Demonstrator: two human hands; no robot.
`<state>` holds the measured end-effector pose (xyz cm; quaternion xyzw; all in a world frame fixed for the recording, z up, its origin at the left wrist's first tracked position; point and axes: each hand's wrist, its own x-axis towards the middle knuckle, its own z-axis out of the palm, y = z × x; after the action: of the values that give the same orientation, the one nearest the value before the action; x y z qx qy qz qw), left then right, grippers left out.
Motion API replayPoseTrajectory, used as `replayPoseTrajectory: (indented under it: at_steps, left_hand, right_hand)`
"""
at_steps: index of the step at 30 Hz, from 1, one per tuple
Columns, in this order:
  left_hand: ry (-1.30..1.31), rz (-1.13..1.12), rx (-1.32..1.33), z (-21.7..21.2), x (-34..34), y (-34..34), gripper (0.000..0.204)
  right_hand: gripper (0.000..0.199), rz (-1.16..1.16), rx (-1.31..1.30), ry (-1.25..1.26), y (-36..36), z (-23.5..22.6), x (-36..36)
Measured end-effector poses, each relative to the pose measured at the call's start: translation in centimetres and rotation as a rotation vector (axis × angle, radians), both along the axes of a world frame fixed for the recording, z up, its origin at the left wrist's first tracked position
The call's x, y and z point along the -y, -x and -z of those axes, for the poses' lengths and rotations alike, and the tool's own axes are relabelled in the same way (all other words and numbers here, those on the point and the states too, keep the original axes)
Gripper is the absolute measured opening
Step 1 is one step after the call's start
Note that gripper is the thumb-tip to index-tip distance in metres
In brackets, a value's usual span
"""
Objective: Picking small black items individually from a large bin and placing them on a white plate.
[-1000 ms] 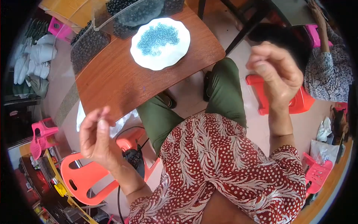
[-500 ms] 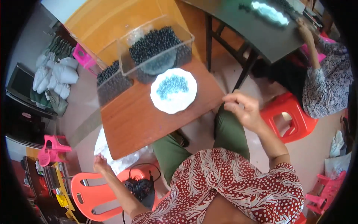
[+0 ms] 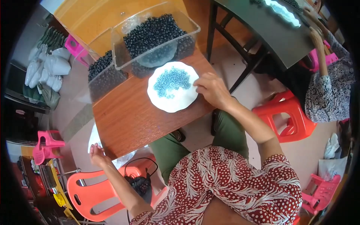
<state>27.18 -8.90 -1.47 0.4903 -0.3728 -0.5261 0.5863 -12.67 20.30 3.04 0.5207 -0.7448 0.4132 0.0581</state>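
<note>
**Brown wooden tabletop [image 3: 127,123]: beads lie loose on the scalloped plate**

Beyond the tabletop, toward the upper right, we see a dark table [image 3: 258,28] with a co-worker's hands [image 3: 318,37] at its edge.

On our tabletop, the white scalloped plate [image 3: 173,107] sits just in front of the larger clear plastic bin [image 3: 157,50]. Small blue-grey beads [image 3: 172,78] spread over the plate's upper and middle part, leaving bare white below. Larger black beads [image 3: 153,33] are heaped in the bin, with more in the second bin [image 3: 108,83] to its left.

Our right hand [image 3: 213,90] is at the plate's right rim, its fingers bent inward; whether they grasp the rim or pinch something small, we cannot tell. Our left hand [image 3: 98,156] is just beside the tabletop's near left corner, fingers half-curled; we cannot tell if they hold anything.

With both kinds of bead lying loose, we judge much of the handling is left; how much is done, we cannot tell.
</note>
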Motion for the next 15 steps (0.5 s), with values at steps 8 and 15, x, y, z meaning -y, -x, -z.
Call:
replayPoseTrajectory:
  at_steps: [8, 15]
  left_hand:
    - [0.175, 0.159, 0.090, -4.3, -7.9, 5.5, 0.020]
    - [0.307, 0.383, -0.146, -5.5, -11.6, 12.6, 0.015]
  right_hand:
    - [0.013, -0.039, -0.291, -0.179, 0.6, 3.8, 4.1]
    - [0.011, -0.235, -0.263, -0.055, -0.4, 2.3, 5.8]
